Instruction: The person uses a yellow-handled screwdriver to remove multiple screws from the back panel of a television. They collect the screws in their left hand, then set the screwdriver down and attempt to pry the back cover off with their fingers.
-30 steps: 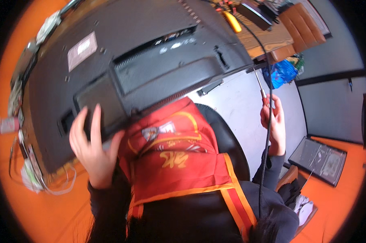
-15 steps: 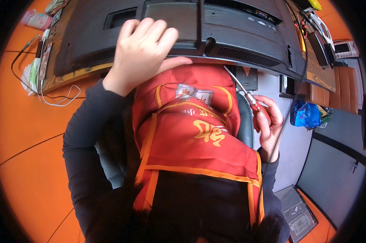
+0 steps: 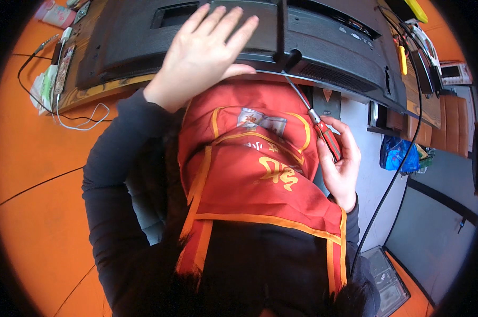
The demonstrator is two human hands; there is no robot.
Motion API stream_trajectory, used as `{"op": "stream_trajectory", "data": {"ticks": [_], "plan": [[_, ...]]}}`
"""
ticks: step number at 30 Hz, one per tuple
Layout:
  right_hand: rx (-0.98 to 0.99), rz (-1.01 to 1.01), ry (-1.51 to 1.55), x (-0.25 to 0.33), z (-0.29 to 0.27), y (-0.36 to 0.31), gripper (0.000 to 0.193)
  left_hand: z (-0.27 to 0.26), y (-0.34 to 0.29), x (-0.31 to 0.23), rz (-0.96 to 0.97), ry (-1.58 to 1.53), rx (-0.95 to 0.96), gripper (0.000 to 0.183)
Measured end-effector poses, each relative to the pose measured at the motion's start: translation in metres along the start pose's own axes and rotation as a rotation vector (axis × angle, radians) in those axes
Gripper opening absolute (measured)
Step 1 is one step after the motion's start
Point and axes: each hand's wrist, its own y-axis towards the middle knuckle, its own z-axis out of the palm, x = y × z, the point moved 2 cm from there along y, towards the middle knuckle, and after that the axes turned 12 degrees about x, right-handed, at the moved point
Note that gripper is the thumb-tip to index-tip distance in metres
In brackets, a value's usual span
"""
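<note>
A large black flat-screen television (image 3: 239, 66) lies on the table with its back panel up. My left hand (image 3: 202, 55) rests flat on that panel near its front edge, fingers spread, holding nothing. In my right hand (image 3: 344, 161) is a screwdriver (image 3: 326, 134) with a red and black handle and a long metal shaft. Its tip reaches the television's front edge beside a round notch; whether it touches a screw there cannot be made out. A red apron (image 3: 249, 185) with orange trim covers my lap just below the edge.
The wooden table (image 3: 424, 110) shows at both ends of the television. A black cable (image 3: 408, 153) hangs down on the right. Yellow-handled pliers (image 3: 402, 59) lie at the table's right side. On the left are a power strip (image 3: 64, 66) with cords and a pink bottle (image 3: 54, 14).
My left hand's curled fingers have straightened and spread over the panel. The right hand and screwdriver have shifted slightly left, still at the front edge. The black cable has swung right.
</note>
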Motion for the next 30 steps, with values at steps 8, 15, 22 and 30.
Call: {"op": "stream_trajectory", "data": {"ticks": [8,15,22,30], "plan": [[0.078,-0.059,0.051,0.015,0.016,0.010,0.033,-0.021,-0.098,0.029,-0.417,-0.098,-0.660,0.022],[0.328,-0.229,-0.086,0.032,0.050,0.048,0.032,-0.020,-0.151,0.020,-0.782,-0.134,-0.607,0.018],[0.404,-0.200,-0.162,0.049,0.066,0.059,0.033,-0.009,-0.170,0.033,-0.849,-0.202,-0.616,0.018],[0.437,-0.182,-0.147,0.056,0.077,0.067,0.031,-0.018,-0.164,0.095,-0.588,-0.169,-0.489,0.032]]}}
